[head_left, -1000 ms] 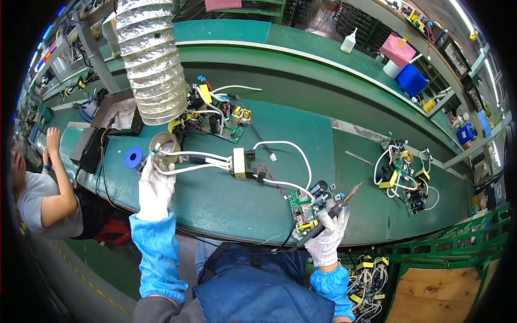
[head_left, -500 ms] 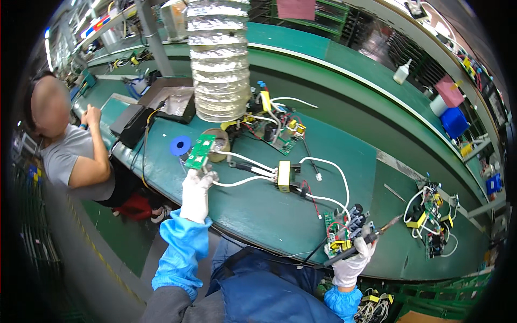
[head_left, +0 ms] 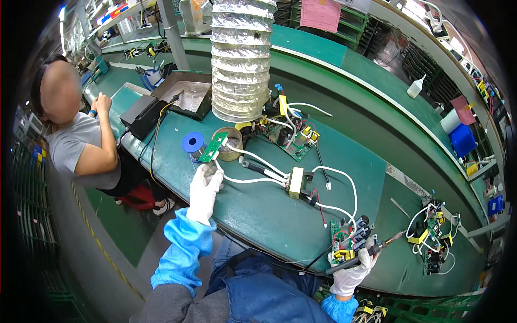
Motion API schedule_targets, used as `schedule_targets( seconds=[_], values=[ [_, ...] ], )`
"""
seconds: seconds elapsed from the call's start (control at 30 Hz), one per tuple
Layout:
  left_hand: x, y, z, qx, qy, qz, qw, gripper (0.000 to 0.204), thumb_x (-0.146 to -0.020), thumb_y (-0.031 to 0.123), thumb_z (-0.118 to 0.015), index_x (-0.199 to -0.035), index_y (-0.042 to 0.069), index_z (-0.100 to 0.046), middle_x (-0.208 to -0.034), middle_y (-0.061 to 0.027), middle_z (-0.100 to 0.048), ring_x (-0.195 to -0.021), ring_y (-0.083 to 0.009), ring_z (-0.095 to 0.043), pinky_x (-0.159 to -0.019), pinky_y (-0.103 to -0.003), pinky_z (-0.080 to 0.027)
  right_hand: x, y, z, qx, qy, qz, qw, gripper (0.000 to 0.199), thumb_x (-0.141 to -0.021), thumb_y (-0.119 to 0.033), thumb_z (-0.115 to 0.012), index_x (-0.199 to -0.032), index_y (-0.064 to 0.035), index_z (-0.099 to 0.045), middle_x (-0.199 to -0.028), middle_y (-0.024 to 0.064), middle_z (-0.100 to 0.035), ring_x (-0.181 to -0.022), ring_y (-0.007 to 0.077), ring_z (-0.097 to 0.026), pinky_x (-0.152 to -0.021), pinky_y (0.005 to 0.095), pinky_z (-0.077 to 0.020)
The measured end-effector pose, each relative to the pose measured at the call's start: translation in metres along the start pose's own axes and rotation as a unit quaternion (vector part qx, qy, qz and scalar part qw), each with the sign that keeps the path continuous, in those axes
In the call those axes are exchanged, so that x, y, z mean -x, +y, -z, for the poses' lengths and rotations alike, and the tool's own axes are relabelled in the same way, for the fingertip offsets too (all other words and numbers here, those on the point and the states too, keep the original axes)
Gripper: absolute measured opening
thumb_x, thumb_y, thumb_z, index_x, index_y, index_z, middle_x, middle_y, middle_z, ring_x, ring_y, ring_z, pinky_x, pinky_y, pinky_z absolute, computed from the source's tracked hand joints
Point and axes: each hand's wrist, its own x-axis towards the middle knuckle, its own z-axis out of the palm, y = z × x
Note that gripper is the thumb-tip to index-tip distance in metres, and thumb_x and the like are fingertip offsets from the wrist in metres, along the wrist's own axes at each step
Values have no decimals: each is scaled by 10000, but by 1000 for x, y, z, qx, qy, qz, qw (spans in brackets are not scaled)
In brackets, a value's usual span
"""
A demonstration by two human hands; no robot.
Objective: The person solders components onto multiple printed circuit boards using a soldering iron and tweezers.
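Observation:
My left hand (head_left: pixel 205 189), in a white glove, is closed on the lower end of a small green circuit board (head_left: pixel 215 147) and holds it tilted above the bench. White wires run from near this board to a yellow-wrapped transformer (head_left: pixel 295 183) lying on the bench. At the near edge, my gloved right hand (head_left: pixel 353 270) grips a soldering iron (head_left: pixel 383 245), its tip pointing up and to the right. Directly beside that hand is a larger circuit board (head_left: pixel 342 246) with black capacitors and yellow parts; a white wire reaches it from the transformer.
A blue spool (head_left: pixel 193 142) and a round pot (head_left: pixel 235 153) stand behind the small board. Above hangs a foil duct (head_left: pixel 240 64). More wired boards lie at the back (head_left: pixel 299 145) and right (head_left: pixel 431 237). Another person (head_left: pixel 86 145) stands at the left.
The whole view has shifted, so the bench appears farther right. The small board in my left hand now shows narrower and more tilted. My right hand keeps hold of the soldering iron.

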Motion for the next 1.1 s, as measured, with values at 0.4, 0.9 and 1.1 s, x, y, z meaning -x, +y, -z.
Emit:
schedule_targets(
  seconds=[0.4, 0.9, 1.1],
  values=[
    [40, 7, -33, -453, -112, -383, 797, 630, -722, 183, -751, -1302, 94, -520, -1272, -174, -519, -1226, -409, -445, -1027, -513, -371, -7, -9, -3, 70, 12, 6, 997, 542, -638, -204, -814, -1007, -160, -419, -1196, 187, -570, -1120, 416, -534, -1096, 583, -247],
    [45, -4, -46, -459, -62, -389, 796, 640, -730, 127, -746, -1320, 77, -505, -1349, -221, -453, -1267, -452, -392, -1056, -503, -344, -20, -11, -2, 80, 26, 36, 996, 496, -654, -101, -750, -1050, -149, -454, -1103, 176, -598, -1050, 393, -572, -1025, 645, -277],
    [84, 30, -100, -363, -195, -512, 754, 653, -612, 195, -794, -1228, 164, -580, -1328, -155, -460, -1250, -403, -388, -1019, -515, -329, -13, -10, -1, 73, -12, 13, 997, 632, -618, -95, -774, -1131, -172, -413, -1207, 171, -564, -1129, 398, -542, -1023, 651, -270]
  ],
)
